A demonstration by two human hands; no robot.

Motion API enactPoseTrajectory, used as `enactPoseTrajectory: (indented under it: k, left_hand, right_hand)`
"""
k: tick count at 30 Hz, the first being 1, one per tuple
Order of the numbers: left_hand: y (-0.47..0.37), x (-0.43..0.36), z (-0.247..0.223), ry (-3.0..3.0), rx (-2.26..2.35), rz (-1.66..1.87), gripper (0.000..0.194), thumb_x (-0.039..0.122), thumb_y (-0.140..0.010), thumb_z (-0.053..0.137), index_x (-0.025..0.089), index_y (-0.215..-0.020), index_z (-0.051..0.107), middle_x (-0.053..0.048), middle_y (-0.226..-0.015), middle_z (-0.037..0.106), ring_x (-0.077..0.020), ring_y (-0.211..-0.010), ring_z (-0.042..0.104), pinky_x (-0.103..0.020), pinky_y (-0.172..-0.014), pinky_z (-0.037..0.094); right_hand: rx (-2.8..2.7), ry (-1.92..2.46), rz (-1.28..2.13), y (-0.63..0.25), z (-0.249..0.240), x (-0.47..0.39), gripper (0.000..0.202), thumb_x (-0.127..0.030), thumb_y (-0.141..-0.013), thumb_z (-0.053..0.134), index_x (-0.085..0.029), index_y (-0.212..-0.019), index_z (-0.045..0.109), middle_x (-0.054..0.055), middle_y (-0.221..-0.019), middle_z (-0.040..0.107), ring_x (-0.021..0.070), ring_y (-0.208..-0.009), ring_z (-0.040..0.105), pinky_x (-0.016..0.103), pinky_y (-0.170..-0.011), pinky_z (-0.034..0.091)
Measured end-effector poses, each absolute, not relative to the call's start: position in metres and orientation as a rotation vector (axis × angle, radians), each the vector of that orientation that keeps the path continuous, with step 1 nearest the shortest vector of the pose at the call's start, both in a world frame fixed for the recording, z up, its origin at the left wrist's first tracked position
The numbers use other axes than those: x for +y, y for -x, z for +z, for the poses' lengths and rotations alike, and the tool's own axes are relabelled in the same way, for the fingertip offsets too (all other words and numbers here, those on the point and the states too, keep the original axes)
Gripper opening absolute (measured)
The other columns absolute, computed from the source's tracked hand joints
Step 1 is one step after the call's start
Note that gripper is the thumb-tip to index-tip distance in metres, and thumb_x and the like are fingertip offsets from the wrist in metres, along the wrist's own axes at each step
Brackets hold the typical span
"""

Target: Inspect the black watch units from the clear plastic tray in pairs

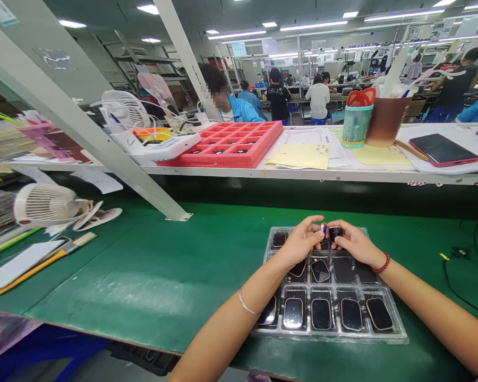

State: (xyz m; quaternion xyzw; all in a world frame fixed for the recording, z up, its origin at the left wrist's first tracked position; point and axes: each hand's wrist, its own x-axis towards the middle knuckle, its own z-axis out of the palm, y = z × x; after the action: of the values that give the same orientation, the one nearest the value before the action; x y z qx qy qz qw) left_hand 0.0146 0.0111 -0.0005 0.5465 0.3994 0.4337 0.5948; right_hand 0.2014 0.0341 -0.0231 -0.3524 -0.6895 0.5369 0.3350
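Both hands are close together above the far rows of a clear plastic tray (394, 335). My right hand (352, 243) grips a square smartwatch body (336, 232) with pale text on its dark screen. Right beside it, my left hand (305, 240) pinches a small piece with a blue and a gold edge (323, 231), too small to name for certain. Several strapless smartwatch bodies lie in the tray's pockets, among them a gold-rimmed watch (321, 314) in the near row. Some pockets in the middle row, at the right, hold no watch. My fingers partly cover the far row.
A white fan (50, 206), a brush (43, 270) and papers lie at the left. A slanted post (135, 175) meets the green bench. Above, the shelf (295, 172) carries a red foam tray (258, 154), cups and a phone (442, 148). Cables (448, 281) run at right. People sit beyond.
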Motion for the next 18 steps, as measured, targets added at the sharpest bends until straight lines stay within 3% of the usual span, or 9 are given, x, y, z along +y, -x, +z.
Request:
enactPoseTrajectory:
  k: [10,18]
  left_hand:
    - [-0.0133,0.016,-0.0039,-1.254,0.984,0.992,0.04,0.027,-0.082,0.055,0.014,-0.119,0.049,-0.007,-0.092,0.062,-0.0101,-0.067,0.061,-0.019,-0.052,0.039]
    - [-0.0142,0.0123,-0.0002,-1.28,0.928,0.987,0.04,0.031,-0.078,0.062,0.014,-0.113,0.051,-0.004,-0.086,0.06,-0.0065,-0.054,0.053,-0.02,-0.05,0.038]
  right_hand:
    - [-1.802,0.933,1.423,-0.2012,-0.0194,0.0331,0.034,-0.015,-0.079,0.048,-0.02,-0.113,0.05,0.004,-0.094,0.06,0.0128,-0.069,0.061,0.028,-0.063,0.05]
    - [-1.791,0.934,1.431,-0.2011,-0.0214,0.0342,0.031,-0.015,-0.078,0.049,-0.02,-0.108,0.05,0.003,-0.092,0.06,0.0133,-0.069,0.061,0.028,-0.063,0.049]
